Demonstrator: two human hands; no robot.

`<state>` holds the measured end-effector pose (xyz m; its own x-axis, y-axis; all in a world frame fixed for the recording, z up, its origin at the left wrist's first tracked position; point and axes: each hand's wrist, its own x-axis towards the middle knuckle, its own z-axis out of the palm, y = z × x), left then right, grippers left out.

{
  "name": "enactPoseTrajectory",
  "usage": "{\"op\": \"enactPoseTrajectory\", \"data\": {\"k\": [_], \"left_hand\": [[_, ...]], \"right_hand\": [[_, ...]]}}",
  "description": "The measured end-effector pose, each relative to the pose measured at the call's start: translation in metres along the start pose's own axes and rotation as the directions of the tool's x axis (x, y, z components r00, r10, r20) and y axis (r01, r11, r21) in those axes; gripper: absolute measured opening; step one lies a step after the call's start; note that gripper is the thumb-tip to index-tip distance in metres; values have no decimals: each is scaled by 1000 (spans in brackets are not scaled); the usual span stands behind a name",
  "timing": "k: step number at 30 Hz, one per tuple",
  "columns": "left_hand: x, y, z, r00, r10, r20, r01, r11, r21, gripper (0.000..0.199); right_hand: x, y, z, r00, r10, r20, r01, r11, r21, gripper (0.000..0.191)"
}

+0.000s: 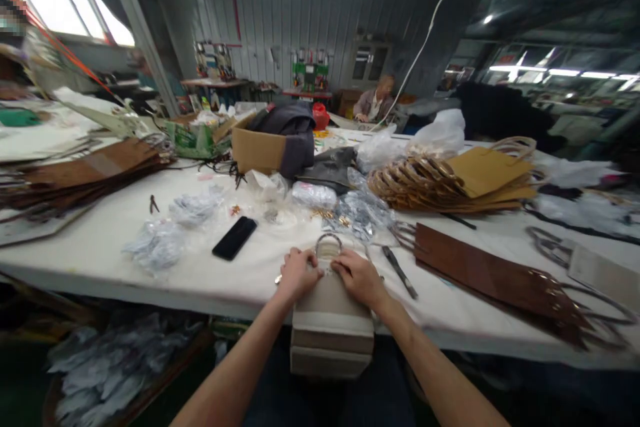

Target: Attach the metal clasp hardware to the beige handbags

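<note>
A pale beige bag piece (333,323) lies over the table's front edge, its lower end hanging down in folds. A round handle (329,237) stands at its far end. My left hand (300,271) is closed at the left base of the handle, fingertips pressed on the beige material. At the right base, my right hand (357,275) pinches the same piece with bent fingers. What lies between the fingertips is too small to make out. A black phone (235,238) rests to the left, and a dark long-handled tool (399,271) to the right.
Brown leather pieces (475,273) lie at the right, more brown pieces (95,170) at the left. Behind are a cardboard box (259,150), plastic-wrapped parts (363,210) and stacked tan bags (480,173). Small pliers (154,204) sit at the left. A person (375,101) sits in the background.
</note>
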<state>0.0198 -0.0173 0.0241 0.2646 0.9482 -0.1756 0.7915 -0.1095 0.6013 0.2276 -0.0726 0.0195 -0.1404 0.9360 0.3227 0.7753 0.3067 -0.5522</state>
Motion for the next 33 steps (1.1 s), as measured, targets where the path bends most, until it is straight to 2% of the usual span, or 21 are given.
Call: {"op": "enactPoseTrajectory", "data": {"k": [3,9,17,21,24,26,29,33], "left_hand": [[3,-1,2,1000,-9,11,9,1000,2,20],[7,-1,4,1000,-14,16,14,1000,20,21],[7,-1,4,1000,-9,22,9,1000,-3,19],[7,-1,4,1000,-1,16,1,1000,0,20],[6,1,2,999,-9,33,9,1000,8,20],[5,2,0,999,-12,41,12,1000,2,20],[4,4,-2,999,-19,43,19,1000,-5,19],[4,6,-4,998,-32,50,32,999,-1,19]], "right_hand": [[7,3,-12,999,-1,34,-1,998,60,26],[13,-3,-12,982,-25,185,44,994,-103,18],[16,-10,-5,979,-7,202,59,966,-253,19],[13,-11,3,987,1,163,48,954,-296,23],[13,-9,-1,992,20,127,2,986,-169,22],[14,-5,-9,996,11,86,-13,1000,25,21],[15,0,-24,999,17,47,-29,965,262,24],[15,3,-31,978,137,155,-178,939,295,41]]}}
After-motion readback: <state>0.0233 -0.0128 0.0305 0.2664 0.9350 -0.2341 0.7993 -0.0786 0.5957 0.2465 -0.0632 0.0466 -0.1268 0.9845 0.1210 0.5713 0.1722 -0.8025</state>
